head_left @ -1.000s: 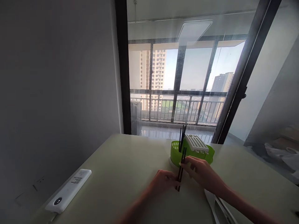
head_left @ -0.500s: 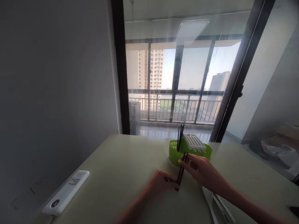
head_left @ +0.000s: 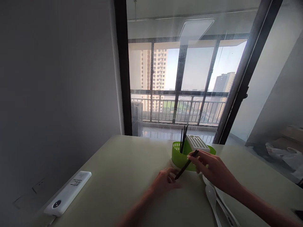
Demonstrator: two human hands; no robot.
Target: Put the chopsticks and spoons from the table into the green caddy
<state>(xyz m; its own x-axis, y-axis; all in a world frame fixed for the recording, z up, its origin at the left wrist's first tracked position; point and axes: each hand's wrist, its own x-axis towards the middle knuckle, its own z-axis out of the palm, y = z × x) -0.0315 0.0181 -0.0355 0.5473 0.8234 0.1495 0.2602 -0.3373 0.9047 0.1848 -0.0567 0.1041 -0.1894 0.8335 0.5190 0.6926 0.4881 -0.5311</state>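
Dark brown chopsticks [head_left: 186, 167] slant over the table, the upper end toward the right. My right hand [head_left: 210, 167] pinches them near that upper end, just in front of the green utensil holder [head_left: 178, 158]. Their lower end is by the fingers of my left hand [head_left: 164, 181], whose thumb is stretched out and blurred, apart from the index finger; contact there is hard to make out. Several thin dark chopsticks [head_left: 183, 138] stand upright in the holder's left, perforated compartment. The holder's white slotted top [head_left: 197, 142] rises behind my right hand.
Below my right forearm lie a white spoon [head_left: 211, 194] and a long white utensil [head_left: 226, 209]. A white oblong device [head_left: 68, 194] rests at the table's left edge, beside the wall. Beyond the table [head_left: 132, 154] is a glass door with a dark frame [head_left: 124, 94].
The chopsticks have tipped from steep to more slanted, their lower end rising. My left hand has shifted slightly up and its thumb has moved off them. My right hand has moved slightly right with them.
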